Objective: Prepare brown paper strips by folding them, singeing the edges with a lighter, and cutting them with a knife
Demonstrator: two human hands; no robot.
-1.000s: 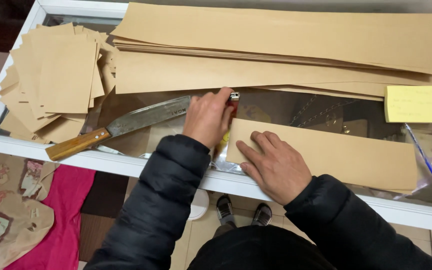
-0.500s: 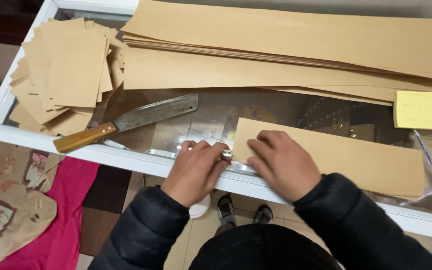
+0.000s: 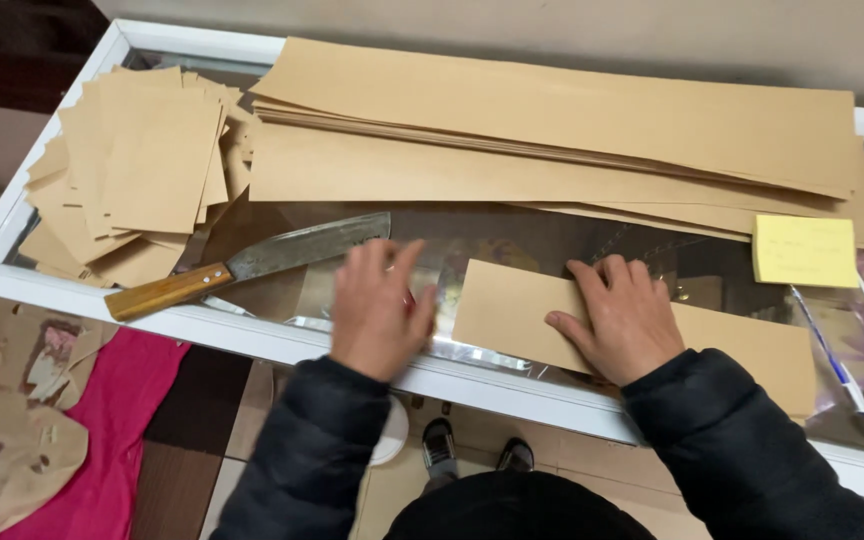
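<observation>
Two hands were in view, the left hand [image 3: 380, 310] and the right hand [image 3: 620, 318]. One knife [image 3: 250, 263] with a wooden handle lay on the glass-topped table [image 3: 252, 340]. There was one yellow pad of sticky notes [image 3: 805, 251] and one blue pen [image 3: 828, 350]. One brown paper strip [image 3: 742, 350] lay apart from two paper heaps: one pile of long strips [image 3: 552, 140] and one pile of small cut sheets [image 3: 142, 180], their sheets too many to count.

The scene is evenly lit from above by soft indoor light. Faint shadows are cast under the paper strips [image 3: 552, 130]. Dull reflections are seen in the glass desk [image 3: 282, 340]. The left hand [image 3: 380, 310] is slightly blurred by motion; the rest is rendered sharp.
</observation>
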